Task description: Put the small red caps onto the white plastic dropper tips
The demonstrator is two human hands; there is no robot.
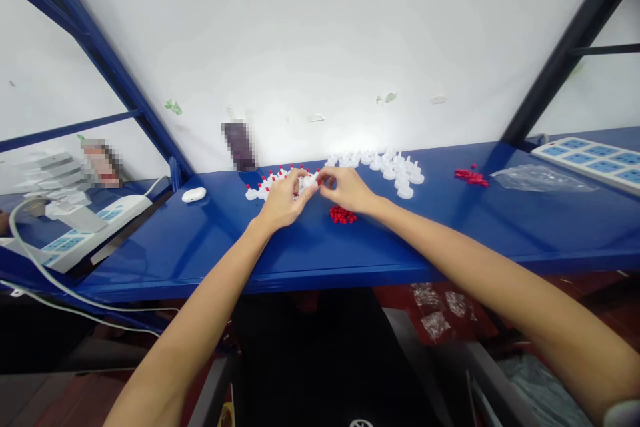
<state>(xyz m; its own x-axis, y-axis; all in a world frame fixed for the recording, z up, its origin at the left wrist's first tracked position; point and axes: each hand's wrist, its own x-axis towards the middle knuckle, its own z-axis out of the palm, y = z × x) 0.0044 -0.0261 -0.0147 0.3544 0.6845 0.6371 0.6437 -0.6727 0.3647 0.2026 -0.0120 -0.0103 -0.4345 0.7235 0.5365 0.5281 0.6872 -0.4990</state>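
Between the thumb and fingers of my left hand (284, 200) is a white nozzle cap (309, 181), held just above the blue table. My right hand (347, 189) meets it from the other side, its fingertips pinched at a small red tip cap (319, 183) by the nozzle. Behind and left of my left hand stand several white nozzle caps with red tips (252, 193), partly hidden by that hand. Bare white nozzle caps (387, 165) spread out beyond my right hand. A small heap of red tip caps (343, 215) lies just below my right hand.
More red tip caps (473, 177) and a clear plastic bag (543, 179) lie at the right. A white earbud case (194, 195) sits at the left. Power strips (595, 159) flank both ends of the blue table (210, 247). Behind it rises a white wall (320, 47).
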